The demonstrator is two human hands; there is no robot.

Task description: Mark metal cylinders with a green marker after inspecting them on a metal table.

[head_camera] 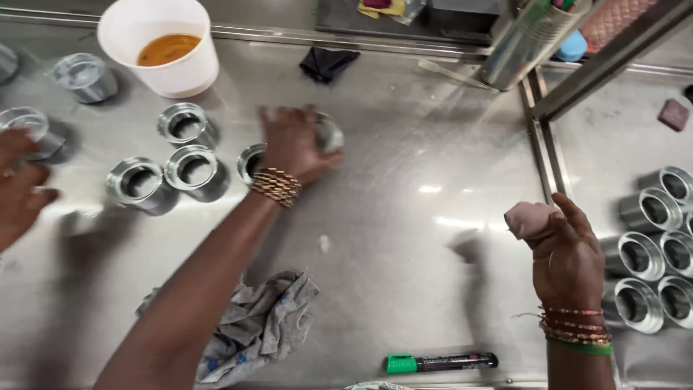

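The left hand point(292, 144) reached across the brushed steel table point(404, 238), its fingers closed around a short shiny metal ring point(329, 133) lying just beside several like rings point(191, 167). The right hand point(567, 256) hung above the table, fingers pinched shut on a small pink wad of cloth point(527, 219). Another person's hand point(20, 184) entered at the left edge. A white bucket of orange liquid point(160, 45) stood behind, and a green-capped marker point(440, 361) and a crumpled grey rag point(253, 328) lay near the front edge.
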